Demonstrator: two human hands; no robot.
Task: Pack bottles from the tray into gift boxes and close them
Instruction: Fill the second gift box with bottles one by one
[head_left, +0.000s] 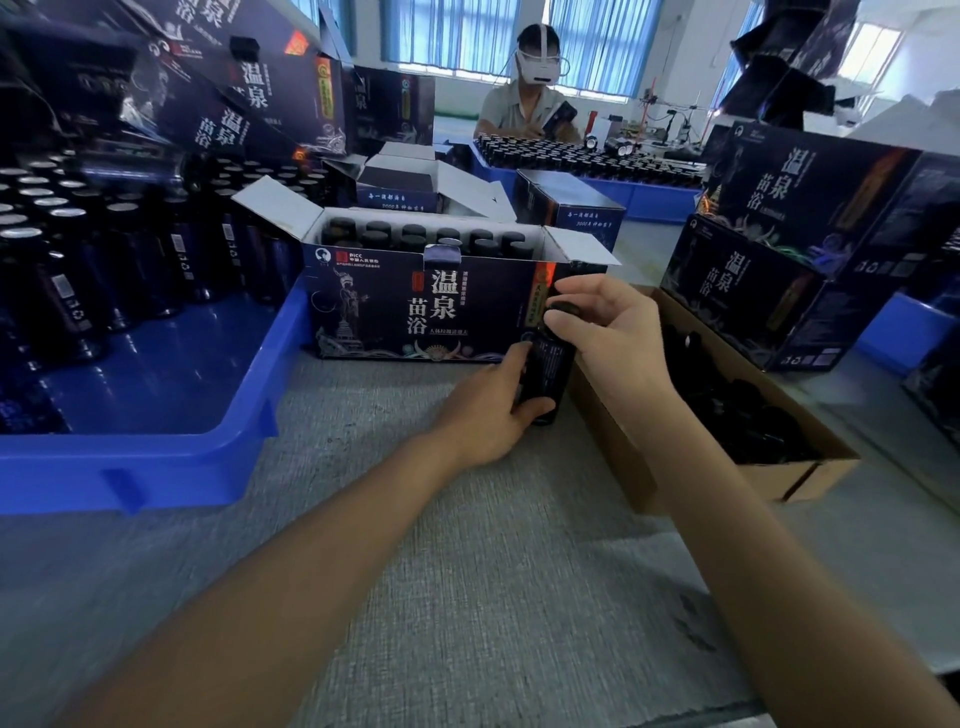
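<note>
Toward the middle of the table (467, 571), just before the right corner of the open gift box (415, 312), the left hand (493, 413) grips an upright bottle (548, 364) low while the right hand (610, 322) pinches its cap (562, 312), probably tightening it. Next it needs lifting into the gift box, whose rows look nearly full; any free slot is hidden, and the brown carton (675, 467) holds dark things I cannot make out.
</note>
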